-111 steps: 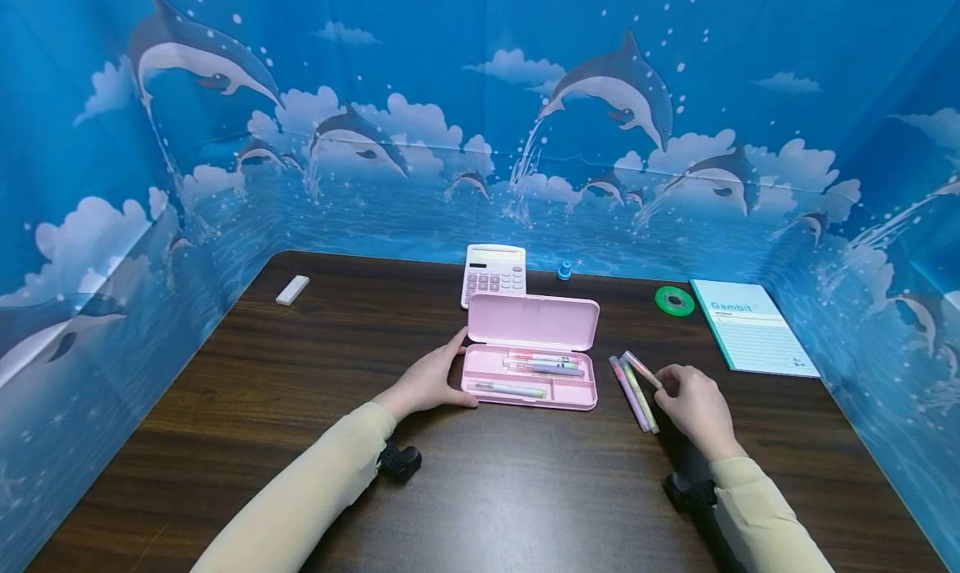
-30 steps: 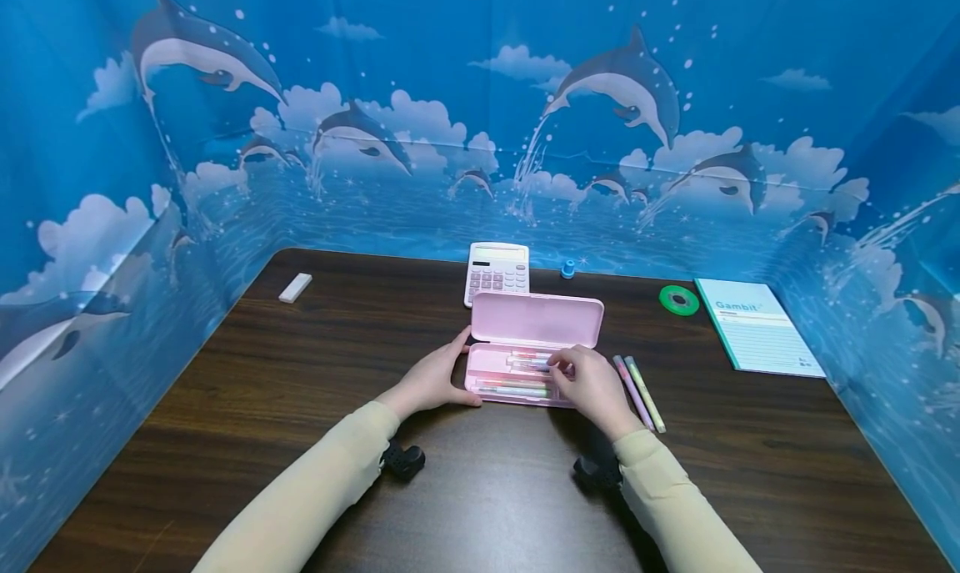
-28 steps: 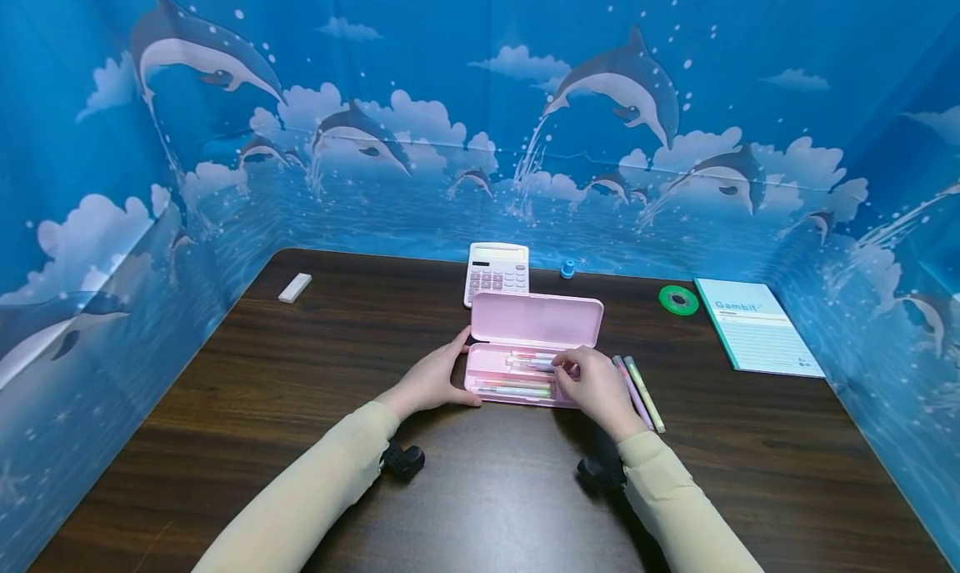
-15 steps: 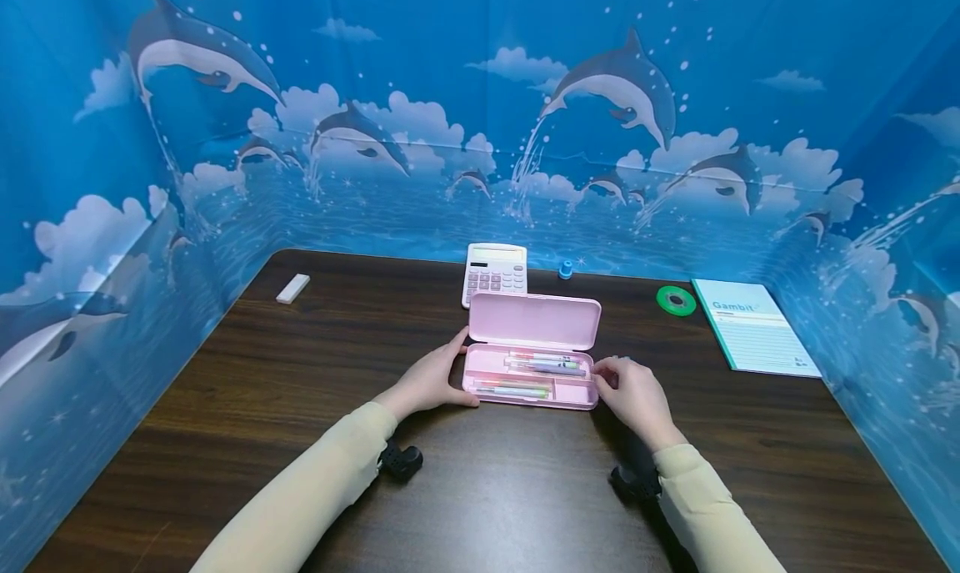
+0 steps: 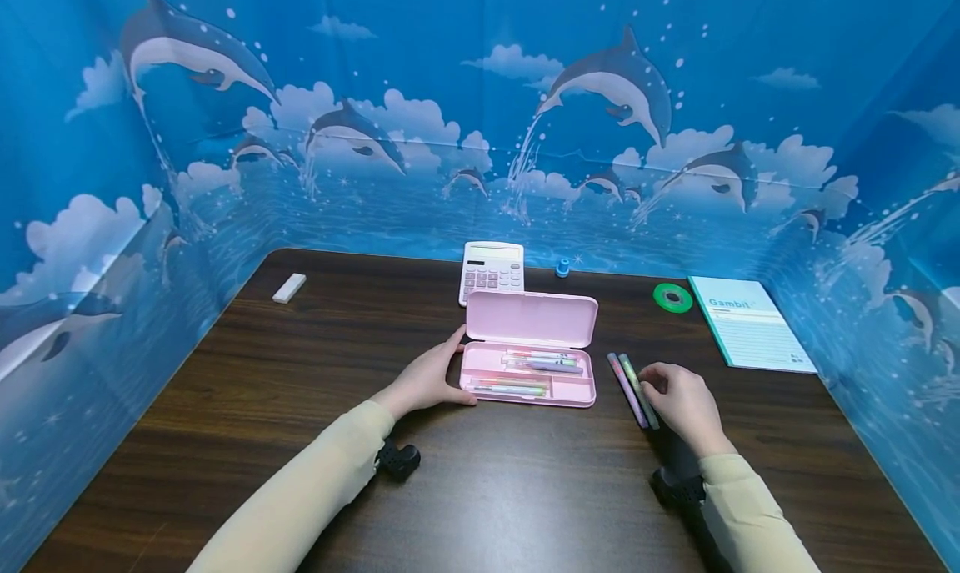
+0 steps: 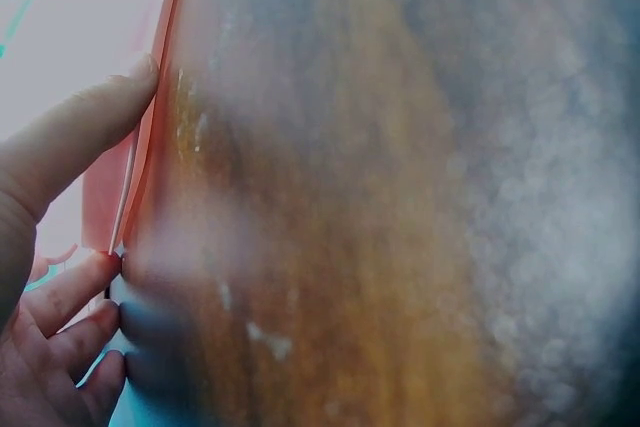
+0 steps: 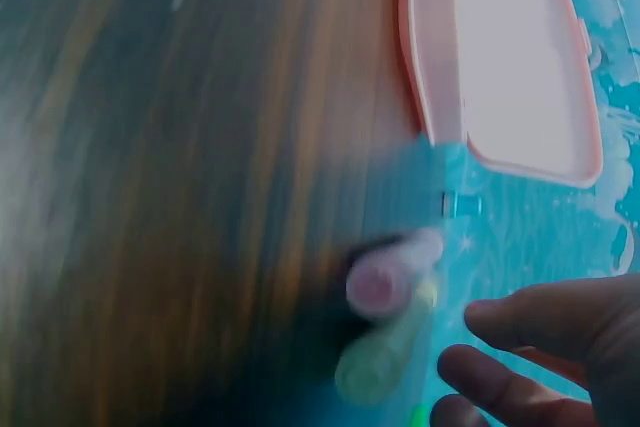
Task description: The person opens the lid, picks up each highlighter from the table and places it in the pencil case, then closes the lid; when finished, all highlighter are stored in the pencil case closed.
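Pink pencil case lies open on the table, lid up, several pens inside. Left hand rests against its left end, thumb on the lid edge, fingers loosely spread, clamping nothing. Right hand sits just right of the case, fingers half curled over the green pen; pink pen lies just beside. Actual pinch: cannot tell.

The only readable text is the word "Gambit", printed in teal at the top of the notepad at the right of the head view. The calculator keys are too small to read.
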The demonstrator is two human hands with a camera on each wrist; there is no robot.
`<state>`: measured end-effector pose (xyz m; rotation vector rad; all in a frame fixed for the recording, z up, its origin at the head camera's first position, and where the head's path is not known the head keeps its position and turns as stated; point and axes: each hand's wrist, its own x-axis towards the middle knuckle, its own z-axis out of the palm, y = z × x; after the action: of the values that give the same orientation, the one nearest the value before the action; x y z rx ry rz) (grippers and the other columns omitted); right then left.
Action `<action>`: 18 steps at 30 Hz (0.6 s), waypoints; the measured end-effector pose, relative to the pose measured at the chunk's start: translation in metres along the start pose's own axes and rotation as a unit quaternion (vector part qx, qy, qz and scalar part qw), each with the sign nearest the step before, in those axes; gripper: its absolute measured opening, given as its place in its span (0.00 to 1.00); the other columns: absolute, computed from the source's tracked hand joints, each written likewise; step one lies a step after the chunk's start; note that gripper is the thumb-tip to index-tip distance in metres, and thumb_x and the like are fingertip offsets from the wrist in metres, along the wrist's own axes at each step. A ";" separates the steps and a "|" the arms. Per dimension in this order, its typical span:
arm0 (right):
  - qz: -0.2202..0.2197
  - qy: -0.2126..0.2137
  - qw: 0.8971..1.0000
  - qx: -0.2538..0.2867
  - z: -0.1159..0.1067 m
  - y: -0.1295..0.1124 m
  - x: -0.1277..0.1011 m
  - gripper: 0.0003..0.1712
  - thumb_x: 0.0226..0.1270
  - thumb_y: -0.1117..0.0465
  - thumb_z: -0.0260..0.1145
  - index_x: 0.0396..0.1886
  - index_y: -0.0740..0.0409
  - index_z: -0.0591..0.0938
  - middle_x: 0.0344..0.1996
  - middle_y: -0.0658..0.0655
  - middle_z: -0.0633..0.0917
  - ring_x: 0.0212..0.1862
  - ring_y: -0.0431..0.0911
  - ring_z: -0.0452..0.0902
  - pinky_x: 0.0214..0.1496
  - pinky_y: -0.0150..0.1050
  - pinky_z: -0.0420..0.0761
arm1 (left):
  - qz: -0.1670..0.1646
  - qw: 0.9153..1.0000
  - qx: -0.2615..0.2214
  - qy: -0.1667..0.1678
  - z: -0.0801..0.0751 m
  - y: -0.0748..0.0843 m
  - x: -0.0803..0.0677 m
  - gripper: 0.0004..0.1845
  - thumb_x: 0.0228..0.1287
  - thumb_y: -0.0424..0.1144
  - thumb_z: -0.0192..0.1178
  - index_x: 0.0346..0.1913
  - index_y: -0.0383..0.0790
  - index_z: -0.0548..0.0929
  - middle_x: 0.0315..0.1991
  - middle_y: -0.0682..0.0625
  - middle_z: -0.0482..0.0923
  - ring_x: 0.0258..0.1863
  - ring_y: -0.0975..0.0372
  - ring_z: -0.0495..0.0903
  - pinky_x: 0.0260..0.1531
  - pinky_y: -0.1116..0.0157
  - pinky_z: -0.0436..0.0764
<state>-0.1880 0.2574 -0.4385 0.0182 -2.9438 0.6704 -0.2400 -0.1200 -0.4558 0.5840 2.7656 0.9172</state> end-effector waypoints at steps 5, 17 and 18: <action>0.023 -0.041 0.999 0.002 -0.003 0.007 -0.002 0.11 0.60 0.63 0.67 0.41 0.64 0.83 0.35 0.62 0.84 0.31 0.48 0.75 0.37 0.49 0.78 | 0.000 1.000 0.002 0.001 -0.001 0.001 0.000 0.64 0.42 0.53 0.76 0.76 0.41 0.44 0.67 0.44 0.67 0.67 0.51 0.64 0.64 0.52 0.63; 0.026 -0.066 0.998 -0.001 0.000 0.007 -0.003 0.12 0.59 0.60 0.68 0.40 0.63 0.84 0.29 0.57 0.83 0.29 0.47 0.72 0.33 0.43 0.76 | -0.001 1.000 -0.002 0.000 -0.001 0.001 -0.001 0.63 0.42 0.52 0.76 0.76 0.41 0.45 0.66 0.44 0.67 0.67 0.52 0.64 0.65 0.52 0.63; 0.025 -0.066 0.998 0.000 -0.001 0.007 -0.002 0.12 0.59 0.60 0.68 0.39 0.64 0.84 0.28 0.57 0.83 0.28 0.47 0.72 0.32 0.43 0.75 | -0.001 1.000 -0.001 0.000 0.000 0.001 -0.001 0.63 0.42 0.52 0.76 0.76 0.41 0.45 0.67 0.44 0.67 0.67 0.52 0.64 0.65 0.52 0.63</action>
<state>-0.1859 0.2637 -0.4413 -0.0127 -3.0793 0.7020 -0.2388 -0.1198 -0.4547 0.5818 2.7638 0.9210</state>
